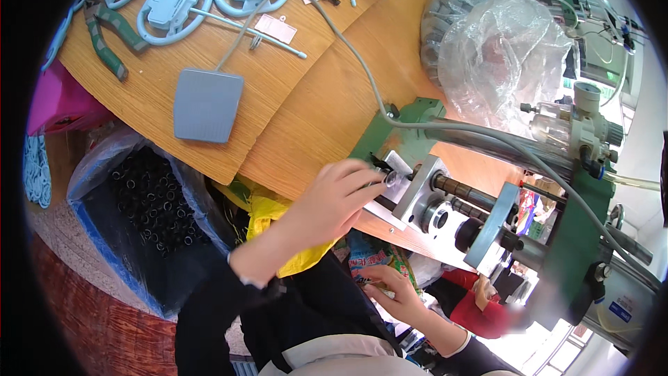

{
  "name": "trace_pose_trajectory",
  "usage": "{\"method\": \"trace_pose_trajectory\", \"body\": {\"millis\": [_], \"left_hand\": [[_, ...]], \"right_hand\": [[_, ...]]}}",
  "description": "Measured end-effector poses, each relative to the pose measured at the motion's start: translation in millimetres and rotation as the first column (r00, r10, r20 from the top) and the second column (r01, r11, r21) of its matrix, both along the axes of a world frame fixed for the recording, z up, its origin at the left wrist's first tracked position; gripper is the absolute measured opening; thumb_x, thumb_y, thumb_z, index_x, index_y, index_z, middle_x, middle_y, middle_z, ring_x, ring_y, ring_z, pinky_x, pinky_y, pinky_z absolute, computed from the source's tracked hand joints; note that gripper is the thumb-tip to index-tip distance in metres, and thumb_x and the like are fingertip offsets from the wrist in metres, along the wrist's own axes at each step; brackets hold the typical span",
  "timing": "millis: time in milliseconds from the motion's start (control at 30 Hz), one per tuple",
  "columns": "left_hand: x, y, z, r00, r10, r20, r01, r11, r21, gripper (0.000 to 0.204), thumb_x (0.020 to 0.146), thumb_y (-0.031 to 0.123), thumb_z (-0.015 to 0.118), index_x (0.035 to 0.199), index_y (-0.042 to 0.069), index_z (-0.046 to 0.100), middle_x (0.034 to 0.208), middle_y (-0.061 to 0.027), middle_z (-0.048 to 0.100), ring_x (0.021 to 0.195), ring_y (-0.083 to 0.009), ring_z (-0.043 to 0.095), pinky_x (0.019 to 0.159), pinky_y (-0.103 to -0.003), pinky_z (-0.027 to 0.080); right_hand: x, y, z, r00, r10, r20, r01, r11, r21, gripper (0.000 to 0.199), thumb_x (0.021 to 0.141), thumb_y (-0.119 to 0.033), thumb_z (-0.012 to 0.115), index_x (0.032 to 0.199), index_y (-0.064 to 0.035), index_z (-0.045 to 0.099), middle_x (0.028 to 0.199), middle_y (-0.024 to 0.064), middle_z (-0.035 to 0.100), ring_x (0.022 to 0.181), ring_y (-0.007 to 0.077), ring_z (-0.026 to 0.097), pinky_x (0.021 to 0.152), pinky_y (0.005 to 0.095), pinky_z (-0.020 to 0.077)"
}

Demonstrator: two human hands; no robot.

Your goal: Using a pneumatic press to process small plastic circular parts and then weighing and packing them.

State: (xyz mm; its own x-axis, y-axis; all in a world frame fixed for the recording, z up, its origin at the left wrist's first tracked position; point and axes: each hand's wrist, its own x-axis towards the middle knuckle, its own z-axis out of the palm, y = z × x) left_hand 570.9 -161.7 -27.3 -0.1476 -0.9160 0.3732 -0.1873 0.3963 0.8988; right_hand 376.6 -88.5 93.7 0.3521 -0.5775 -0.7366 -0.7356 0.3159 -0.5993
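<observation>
One left hand (330, 198) has its fingers by a small shiny round piece (392, 179) at the green machine (567, 254), but I cannot tell if its grip is pinched together on it. The right hand (402, 297) is low, near bright bags (370, 256), its grip apart.

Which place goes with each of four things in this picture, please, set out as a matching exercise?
1. left hand
2. right hand
3. grey pedal
4. black rings

A. on the wooden table
B. in the blue-lined bin
C. at the metal fixture of the press
D. lower in the picture, apart from the press

Pairs: 1-C, 2-D, 3-A, 4-B
</observation>
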Motion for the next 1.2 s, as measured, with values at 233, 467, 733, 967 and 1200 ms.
{"method": "trace_pose_trajectory", "body": {"millis": [233,467,733,967,1200], "left_hand": [[-7,-56,-3,0.913,-0.381,0.146,0.399,0.908,-0.128,0.039,0.064,0.003,0.054,0.103,0.005,0.057,0.126,-0.0064,0.042,0.115,-0.0244,0.038,0.094,-0.037,0.029],[-18,-54,-7,0.808,-0.366,0.462,0.498,0.843,-0.203,0.029,0.072,0.016,0.053,0.099,0.008,0.058,0.110,-0.0026,0.049,0.108,-0.0199,0.040,0.091,-0.033,0.032],[-7,-53,-18,0.900,-0.317,0.298,0.363,0.925,-0.114,0.024,0.073,0.006,0.053,0.096,0.006,0.058,0.100,-0.0065,0.049,0.102,-0.0225,0.045,0.083,-0.030,0.040],[-19,-24,-19,1.000,0.017,0.014,-0.018,0.998,0.059,0.027,0.070,-0.001,0.059,0.096,0.005,0.056,0.105,-0.0125,0.049,0.099,-0.0300,0.048,0.084,-0.035,0.040],[-30,-36,0,0.986,0.148,-0.079,-0.130,0.972,0.197,0.022,0.069,0.006,0.065,0.086,0.001,0.051,0.094,-0.0130,0.051,0.088,-0.0299,0.051,0.076,-0.035,0.042]], "right_hand": [[-56,25,9,0.967,-0.201,-0.154,0.195,0.979,-0.054,0.023,0.082,-0.003,0.051,0.105,0.0012,0.052,0.102,0.0115,0.055,0.092,0.0176,0.057,0.079,0.0273,0.0457],[-59,35,-5,0.961,-0.234,-0.150,0.235,0.972,-0.010,0.021,0.082,-0.004,0.053,0.102,0.0022,0.054,0.098,0.0111,0.056,0.087,0.0167,0.057,0.077,0.0271,0.0458],[-65,28,-8,0.966,-0.211,-0.152,0.209,0.978,-0.027,0.020,0.082,-0.004,0.053,0.101,0.0031,0.054,0.098,0.0132,0.054,0.084,0.0162,0.058,0.070,0.0253,0.0498],[-65,26,-17,0.977,-0.134,-0.167,0.139,0.990,0.018,0.023,0.083,-0.008,0.053,0.105,-0.0001,0.052,0.100,0.0118,0.054,0.094,0.0192,0.056,0.080,0.0284,0.0466],[-66,25,-17,0.972,-0.106,-0.209,0.115,0.993,0.030,0.026,0.084,-0.013,0.053,0.107,-0.0012,0.049,0.103,0.0116,0.052,0.096,0.0211,0.054,0.082,0.0284,0.0447]]}}
